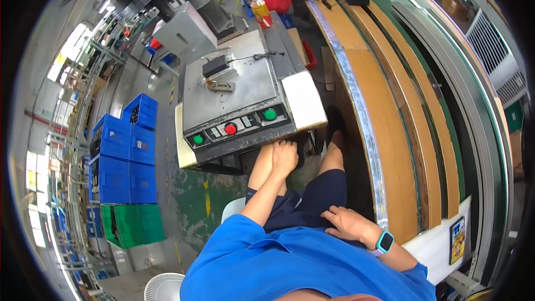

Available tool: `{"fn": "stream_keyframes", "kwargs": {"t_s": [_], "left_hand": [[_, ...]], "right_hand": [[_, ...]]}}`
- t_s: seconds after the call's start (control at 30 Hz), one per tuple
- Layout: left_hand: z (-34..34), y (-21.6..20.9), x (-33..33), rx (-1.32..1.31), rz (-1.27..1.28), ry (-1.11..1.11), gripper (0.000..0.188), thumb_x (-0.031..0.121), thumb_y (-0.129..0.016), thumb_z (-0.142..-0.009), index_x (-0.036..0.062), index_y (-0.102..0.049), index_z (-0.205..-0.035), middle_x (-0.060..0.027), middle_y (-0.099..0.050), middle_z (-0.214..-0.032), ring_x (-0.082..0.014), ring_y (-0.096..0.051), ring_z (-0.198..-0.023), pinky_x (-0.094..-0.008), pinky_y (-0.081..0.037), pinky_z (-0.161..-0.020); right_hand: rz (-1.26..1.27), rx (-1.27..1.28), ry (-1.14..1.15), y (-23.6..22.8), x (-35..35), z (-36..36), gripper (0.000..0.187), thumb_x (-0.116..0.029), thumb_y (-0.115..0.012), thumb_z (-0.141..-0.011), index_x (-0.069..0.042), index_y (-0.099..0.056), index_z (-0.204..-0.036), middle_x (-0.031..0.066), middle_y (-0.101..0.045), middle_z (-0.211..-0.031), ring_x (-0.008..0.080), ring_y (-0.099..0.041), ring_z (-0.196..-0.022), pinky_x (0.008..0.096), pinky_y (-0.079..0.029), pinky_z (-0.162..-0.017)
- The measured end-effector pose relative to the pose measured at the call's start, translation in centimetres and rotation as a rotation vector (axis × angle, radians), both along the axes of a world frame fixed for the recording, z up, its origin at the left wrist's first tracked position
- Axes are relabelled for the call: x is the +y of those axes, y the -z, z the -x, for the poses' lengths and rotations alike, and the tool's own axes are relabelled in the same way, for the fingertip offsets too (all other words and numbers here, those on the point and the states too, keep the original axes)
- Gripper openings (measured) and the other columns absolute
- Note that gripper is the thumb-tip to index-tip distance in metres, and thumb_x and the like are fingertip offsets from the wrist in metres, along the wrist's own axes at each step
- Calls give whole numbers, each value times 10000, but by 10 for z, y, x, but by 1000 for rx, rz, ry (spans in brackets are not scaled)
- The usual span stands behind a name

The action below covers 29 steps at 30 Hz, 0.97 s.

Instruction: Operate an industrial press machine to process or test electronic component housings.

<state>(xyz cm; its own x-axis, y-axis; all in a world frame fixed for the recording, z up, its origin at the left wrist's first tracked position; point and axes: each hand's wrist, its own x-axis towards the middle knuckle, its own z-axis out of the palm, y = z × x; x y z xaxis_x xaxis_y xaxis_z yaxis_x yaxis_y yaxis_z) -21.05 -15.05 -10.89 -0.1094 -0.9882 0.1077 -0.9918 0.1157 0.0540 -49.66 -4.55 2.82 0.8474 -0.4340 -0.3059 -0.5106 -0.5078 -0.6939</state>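
My left hand (285,156) rests on my left knee, holding nothing, its fingers laid over the knee. On my right thigh lies my right hand (350,224), fingers apart and nothing in it; a watch (384,241) is on that wrist. In front of my knees stands a machine with a flat metal bed (245,96). Its front panel carries a red button (230,128) between two green buttons, one at the left (198,139) and one at the right (270,114). A black block (215,66) with a thin cable (262,56) and a small metal piece (222,86) lie on the bed.
Stacked blue crates (114,181) and a green crate (139,226) stand at the left. A long bench with wooden boards (384,128) and a conveyor runs along my right. A bottle (259,11) stands behind the bed; white pads (304,100) cover the machine's corners.
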Motion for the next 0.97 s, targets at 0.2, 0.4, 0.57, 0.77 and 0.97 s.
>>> {"fn": "stream_keyframes", "kwargs": {"t_s": [0.2, 0.4, 0.57, 0.77, 0.97], "left_hand": [[9, -24, 6, 29, 36, 198, 184, 157, -677, -714, 51, -620, -853, -142, -645, -849, -318, -589, -912, -440, -396, -936], [47, -36, 34, 212, 17, 502, 241, 158, -700, -714, 43, -614, -908, -150, -609, -975, -325, -554, -1019, -457, -361, -1011], [57, -69, 66, 267, 86, 513, 464, 201, -724, -730, 68, -596, -1155, -175, -505, -1276, -356, -447, -1252, -484, -306, -1090], [49, -122, 81, 220, 126, 412, 680, 243, -741, -744, 105, -503, -1366, -188, -358, -1480, -389, -316, -1396, -504, -257, -1135], [28, -207, 80, 322, 118, 524, 804, 349, -770, -745, 173, -430, -1452, -161, -313, -1522, -431, -254, -1427, -517, -229, -1155]], "right_hand": [[22, 29, -24, 11, -1, 3, 413, -290, -695, -857, -39, -562, -1156, 189, -589, -1094, 375, -615, -1016, 478, -526, -845], [94, 95, -9, 16, -2, 5, 430, -294, -709, -842, -27, -565, -1147, 191, -601, -1070, 374, -628, -991, 476, -525, -850], [162, 188, -9, 15, -9, 1, 475, -306, -715, -842, -20, -564, -1190, 199, -604, -1098, 378, -625, -1018, 466, -521, -874], [169, 298, -43, 11, -8, -3, 531, -329, -713, -856, -15, -553, -1254, 216, -594, -1156, 394, -610, -1063, 453, -512, -902], [164, 375, -108, 20, -12, -11, 643, -402, -714, -858, -34, -511, -1344, 218, -579, -1249, 398, -589, -1158, 441, -492, -981]]}}
